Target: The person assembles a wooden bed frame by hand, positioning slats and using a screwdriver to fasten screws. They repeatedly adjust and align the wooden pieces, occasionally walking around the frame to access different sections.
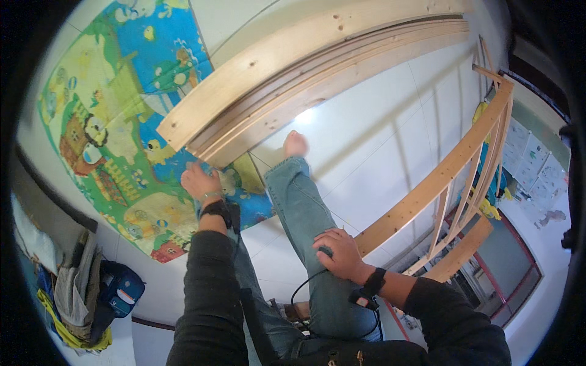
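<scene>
My left hand (201,181) is beside the near left end of a stack of pale wooden boards (268,125). Its fingers look spread and loosely bent, with nothing visible in them; whether they touch the wood I cannot tell. On my right knee lies my right hand (343,253), its fingers curled around a small black object (326,251) whose kind is unclear. Both wrists wear black straps, and a thin black cable (298,290) loops over the jeans near the right hand. The boards lie lengthwise, running from left of centre toward the upper right.
A colourful cartoon play mat (116,158) covers the floor at left. To the right, a ladder-like wooden frame (439,174) with slats comes close to my right hand. Hanging clothes (79,287) and a blue bag (122,290) are at lower left. My bare foot (295,145) is near the boards.
</scene>
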Motion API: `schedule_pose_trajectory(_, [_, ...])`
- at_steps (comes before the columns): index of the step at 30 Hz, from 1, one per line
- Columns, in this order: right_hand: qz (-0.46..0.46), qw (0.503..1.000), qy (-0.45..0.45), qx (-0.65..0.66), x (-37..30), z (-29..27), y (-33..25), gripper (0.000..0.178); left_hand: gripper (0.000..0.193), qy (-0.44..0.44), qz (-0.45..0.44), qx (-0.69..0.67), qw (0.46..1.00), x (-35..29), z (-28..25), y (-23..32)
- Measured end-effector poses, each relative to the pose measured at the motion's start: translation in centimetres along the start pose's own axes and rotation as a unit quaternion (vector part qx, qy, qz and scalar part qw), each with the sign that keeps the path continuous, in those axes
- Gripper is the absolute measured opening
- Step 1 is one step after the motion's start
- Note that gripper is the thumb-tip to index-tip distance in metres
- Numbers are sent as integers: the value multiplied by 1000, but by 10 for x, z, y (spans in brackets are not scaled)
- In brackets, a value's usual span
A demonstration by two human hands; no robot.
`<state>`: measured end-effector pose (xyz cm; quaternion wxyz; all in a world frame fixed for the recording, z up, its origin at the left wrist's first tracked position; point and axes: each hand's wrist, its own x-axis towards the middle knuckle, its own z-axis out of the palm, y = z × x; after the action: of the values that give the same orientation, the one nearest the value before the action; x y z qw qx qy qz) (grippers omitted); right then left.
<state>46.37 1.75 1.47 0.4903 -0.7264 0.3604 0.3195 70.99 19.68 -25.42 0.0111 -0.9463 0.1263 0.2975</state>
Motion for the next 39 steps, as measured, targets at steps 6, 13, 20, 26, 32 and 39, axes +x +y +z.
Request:
schedule_pose_trajectory(6, [18,999,28,-38,-13,7,8,19,47,-289,-32,-86,953,-84,-45,-55])
schedule_pose_trajectory(13, [168,968,-24,-183,-53,-1,-33,29,49,-324,7,-162,932,-187,-217,-137])
schedule_pose_trajectory(20, [-168,876,121,436,-166,-113,-5,31,34,-355,183,103,911,-137,-398,-246])
schedule_pose_trajectory(26, [183,568,645,478,-373,105,51,22,30,-193,399,470,763,-16,-484,-174])
schedule_pose_trajectory(32, [487,721,374,322,-454,500,-34,26,35,-5,402,-41,915,-78,-526,-42])
schedule_pose_trajectory(39, [413,489,347,685,-398,681,-183,25,38,-157,623,332,691,-149,-491,-40])
